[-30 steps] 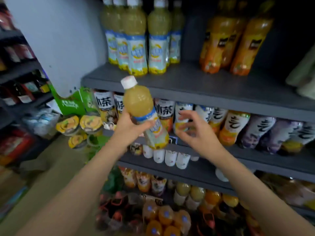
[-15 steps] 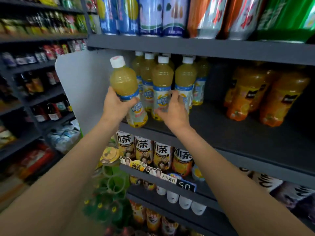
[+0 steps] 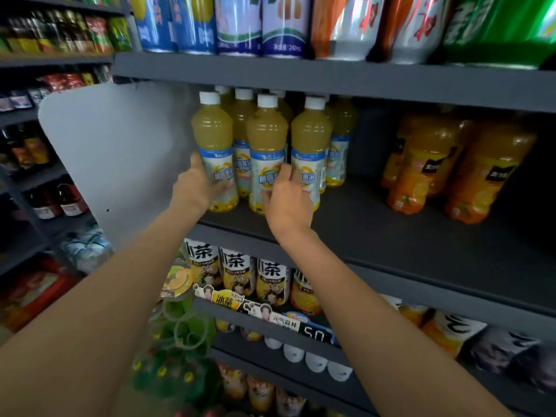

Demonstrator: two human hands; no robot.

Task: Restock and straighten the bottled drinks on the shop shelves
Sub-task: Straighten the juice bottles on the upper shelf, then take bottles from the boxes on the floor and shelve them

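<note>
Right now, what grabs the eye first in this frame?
Two hands at the middle shelf: the left hand grips the leftmost yellow juice bottle, and the right hand holds the next front bottle. Orange bottles stand further right; big cans line the shelf above.

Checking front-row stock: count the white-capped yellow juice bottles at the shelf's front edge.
3. Left bottle, gripped by the left hand; middle bottle; right bottle, with the right hand touching both. More stand behind, partly hidden.
</note>
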